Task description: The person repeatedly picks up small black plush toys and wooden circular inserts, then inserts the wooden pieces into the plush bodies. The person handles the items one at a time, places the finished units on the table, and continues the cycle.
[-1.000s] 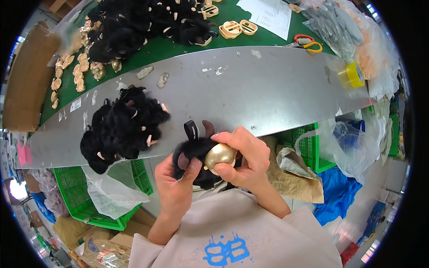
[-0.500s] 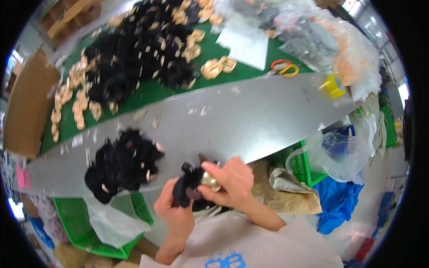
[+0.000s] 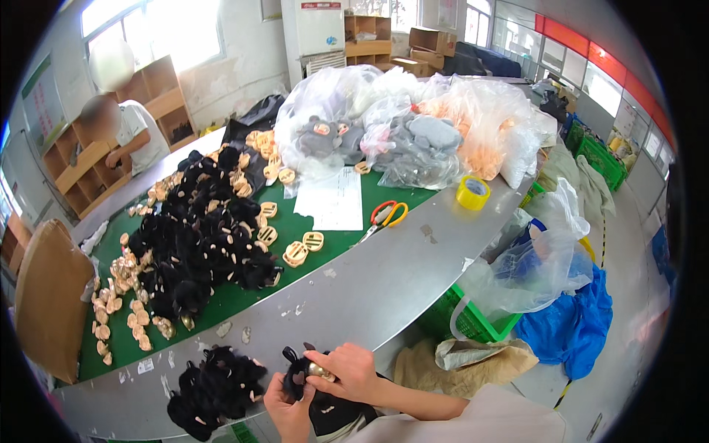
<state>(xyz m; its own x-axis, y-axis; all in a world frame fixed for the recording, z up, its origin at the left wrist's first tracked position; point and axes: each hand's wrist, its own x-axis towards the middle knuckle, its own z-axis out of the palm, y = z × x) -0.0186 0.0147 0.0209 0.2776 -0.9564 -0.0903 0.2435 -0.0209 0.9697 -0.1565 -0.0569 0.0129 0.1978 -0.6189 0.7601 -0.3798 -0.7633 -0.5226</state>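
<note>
There are two hands, and both are busy. The left hand [image 3: 286,407] pinches one black toy [image 3: 294,376], and the right hand [image 3: 353,373] pinches one gold piece [image 3: 320,371] just beside it; I cannot tell if the two are joined. Both are nearer to the person than the one paper [image 3: 330,203]. One small heap [image 3: 214,387] of black toys is also nearer than the paper, and more to the left. One big heap [image 3: 203,240] is left of the paper, with too many toys to count. One pair of scissors [image 3: 378,224] and one roll of tape [image 3: 473,196] are right of the paper.

Half a second ago the view looked lower down; now another person [image 3: 142,140] shows, far left of the paper. The same toy is still held.

The toys are fuzzy. The gold piece is round, smooth and shiny. The table [image 3: 369,299] is grey metal, and crinkly clear bags [image 3: 354,85] lie behind the paper
</note>
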